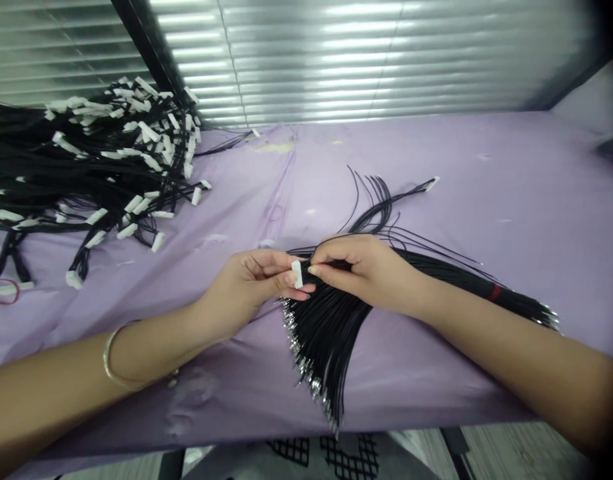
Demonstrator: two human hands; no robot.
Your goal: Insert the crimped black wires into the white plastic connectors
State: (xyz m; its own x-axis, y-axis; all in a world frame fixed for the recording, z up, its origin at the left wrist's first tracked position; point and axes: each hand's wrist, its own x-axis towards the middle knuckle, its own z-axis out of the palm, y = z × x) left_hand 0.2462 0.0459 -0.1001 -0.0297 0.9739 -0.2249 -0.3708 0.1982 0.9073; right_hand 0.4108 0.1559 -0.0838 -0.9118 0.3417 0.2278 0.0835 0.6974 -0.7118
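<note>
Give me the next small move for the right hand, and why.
Probably ease the right hand toward the white connector, pushing in the black wire it seems to pinch: the left hand holds that connector, the pinch sits close beside it, and piled connectors at left have wires attached.

No readable text, labels, brands, numbers, or signs

From your own head, the lone camera faces forward and down, your left hand point(239, 288) and right hand point(369, 268) near at mid-view, the purple-covered table point(496, 193) beneath, window blinds point(361, 60) beyond.
</note>
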